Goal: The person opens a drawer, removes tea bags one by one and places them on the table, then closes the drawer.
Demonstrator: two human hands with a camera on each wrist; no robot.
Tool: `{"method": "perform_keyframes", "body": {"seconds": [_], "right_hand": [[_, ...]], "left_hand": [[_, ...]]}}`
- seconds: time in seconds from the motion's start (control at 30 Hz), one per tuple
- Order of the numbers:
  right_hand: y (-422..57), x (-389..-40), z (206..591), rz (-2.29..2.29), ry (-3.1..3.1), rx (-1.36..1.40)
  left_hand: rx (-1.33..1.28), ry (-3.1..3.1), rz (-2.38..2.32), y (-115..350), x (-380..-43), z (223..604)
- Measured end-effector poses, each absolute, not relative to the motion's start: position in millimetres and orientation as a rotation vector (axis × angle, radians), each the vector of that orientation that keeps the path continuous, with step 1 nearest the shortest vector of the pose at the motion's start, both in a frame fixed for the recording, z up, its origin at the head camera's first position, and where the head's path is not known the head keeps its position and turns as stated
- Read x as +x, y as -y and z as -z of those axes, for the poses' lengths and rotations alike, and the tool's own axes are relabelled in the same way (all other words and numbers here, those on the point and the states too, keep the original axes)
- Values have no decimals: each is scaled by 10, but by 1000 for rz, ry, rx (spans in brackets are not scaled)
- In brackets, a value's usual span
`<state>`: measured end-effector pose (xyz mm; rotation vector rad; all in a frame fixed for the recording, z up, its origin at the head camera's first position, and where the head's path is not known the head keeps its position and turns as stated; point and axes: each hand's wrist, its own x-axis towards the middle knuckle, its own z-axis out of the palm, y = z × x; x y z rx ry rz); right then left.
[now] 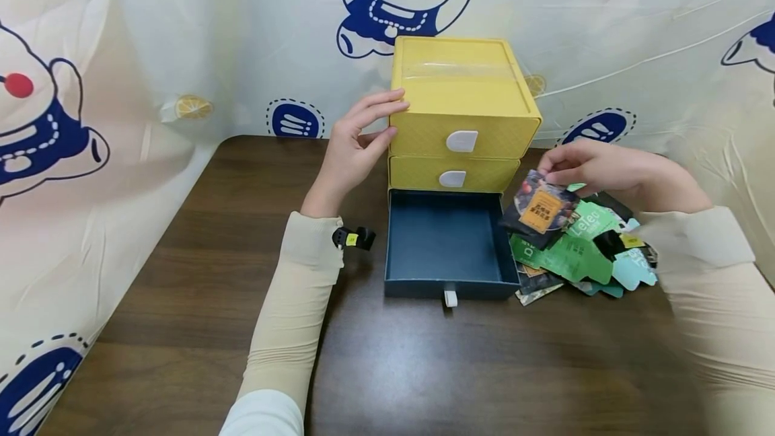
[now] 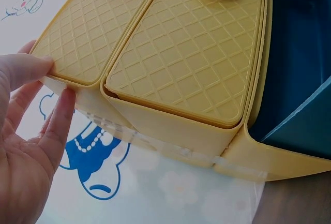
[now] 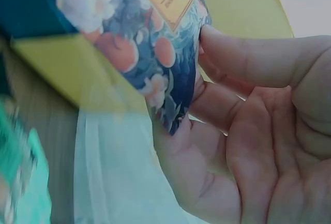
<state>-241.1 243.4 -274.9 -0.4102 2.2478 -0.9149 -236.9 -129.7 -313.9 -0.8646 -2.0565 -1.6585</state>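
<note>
A yellow chest of drawers (image 1: 466,79) stands at the back of the table, its dark blue bottom drawer (image 1: 418,289) pulled out. My left hand (image 1: 356,147) rests against the chest's upper left side, fingers extended; in the left wrist view its fingertips (image 2: 66,97) touch the corner of the top drawer front (image 2: 98,32). Between thumb and fingers, my right hand (image 1: 605,167) pinches a dark floral packet (image 1: 521,227) with an orange label, to the right of the open drawer. Below that hand lies a pile of green, light blue and dark packets (image 1: 575,258).
The wooden table (image 1: 484,369) runs toward me in front of the drawer. A white curtain (image 1: 254,32) with blue cartoon prints hangs behind and at the sides. The open drawer has a small white pull tab (image 1: 451,299).
</note>
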Motion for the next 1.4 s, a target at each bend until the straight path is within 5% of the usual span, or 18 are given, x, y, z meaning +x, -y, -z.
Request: {"method": "perform_keyframes", "body": {"seconds": [0.37, 0.87, 1.13, 1.4], "right_hand": [[-3329, -2599, 3069, 1080, -2139, -300], [-3601, -2582, 3357, 1120, -2324, 64], [-3112, -2073, 3118, 789, -2784, -159], [-2041, -1316, 3131, 780, -3033, -841]], "left_hand": [[-857, 2043, 1651, 1291, -2366, 3117], [-834, 2012, 1637, 1285, -2372, 3181], [-842, 1999, 1640, 1261, -2369, 3176], [-845, 2020, 1629, 1265, -2356, 3168]]}}
